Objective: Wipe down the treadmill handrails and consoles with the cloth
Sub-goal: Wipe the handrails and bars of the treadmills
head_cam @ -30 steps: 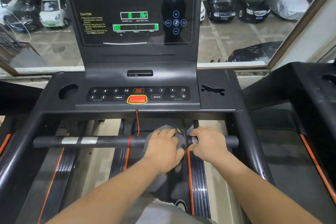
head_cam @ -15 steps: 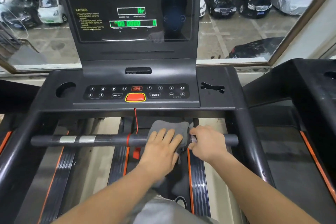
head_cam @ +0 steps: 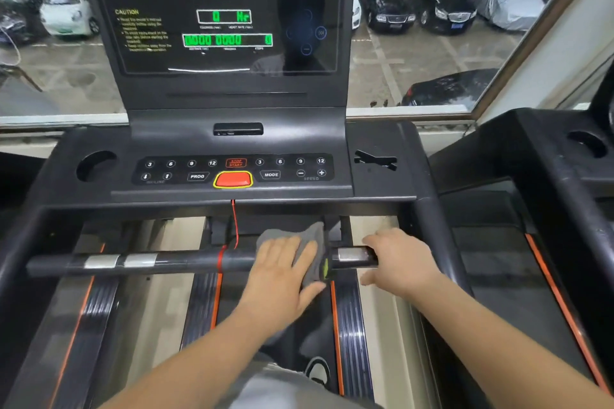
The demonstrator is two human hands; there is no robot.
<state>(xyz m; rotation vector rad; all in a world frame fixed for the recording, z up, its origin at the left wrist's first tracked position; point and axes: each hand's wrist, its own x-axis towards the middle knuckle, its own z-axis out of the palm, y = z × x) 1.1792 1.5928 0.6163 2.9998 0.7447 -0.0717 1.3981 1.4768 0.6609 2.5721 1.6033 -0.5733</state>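
1. Grey cloth is lying draped over the handrail, right of its middle. The left hand is pressing it flat, fingers straight and close together, no longer wrapping it as a second ago.
2. The right hand is curling round the handrail further right than before, baring a silver sensor plate beside the cloth.
3. That plate is likely becoming the next stretch to wipe, with the console apparently waiting its turn.

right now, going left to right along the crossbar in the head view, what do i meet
two silver plates, red band, left hand on grey cloth, another silver plate, right hand round the crossbar
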